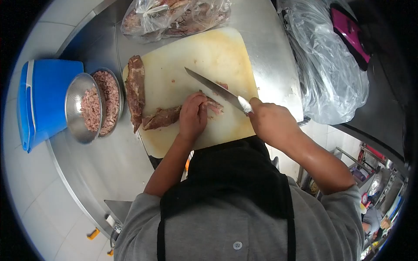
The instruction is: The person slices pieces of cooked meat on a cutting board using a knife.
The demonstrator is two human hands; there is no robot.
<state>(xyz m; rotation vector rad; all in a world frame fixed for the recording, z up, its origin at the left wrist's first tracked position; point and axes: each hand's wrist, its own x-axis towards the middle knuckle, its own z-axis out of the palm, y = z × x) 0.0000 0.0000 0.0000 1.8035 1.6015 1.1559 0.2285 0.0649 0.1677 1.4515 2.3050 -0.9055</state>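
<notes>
A long piece of browned meat [163,118] lies across the lower part of the white cutting board [217,48]. My left hand [193,115] is closed on that meat near its right end, fingers bent together. In my right hand [272,122] is the handle of a large knife [215,88], its blade pointing up and left above the board, apart from the meat. Small pinkish cut bits lie by the blade and beyond my left fingertips. Another long piece of meat [135,89] rests along the board's left edge.
Two metal bowls of diced meat, one a perforated bowl [72,108], stand left beside a blue container [52,95]. Bagged meat [174,19] sits behind the board. Plastic bags [322,65] and a pink-and-black object [349,32] are at right. A person [372,219] appears far lower right.
</notes>
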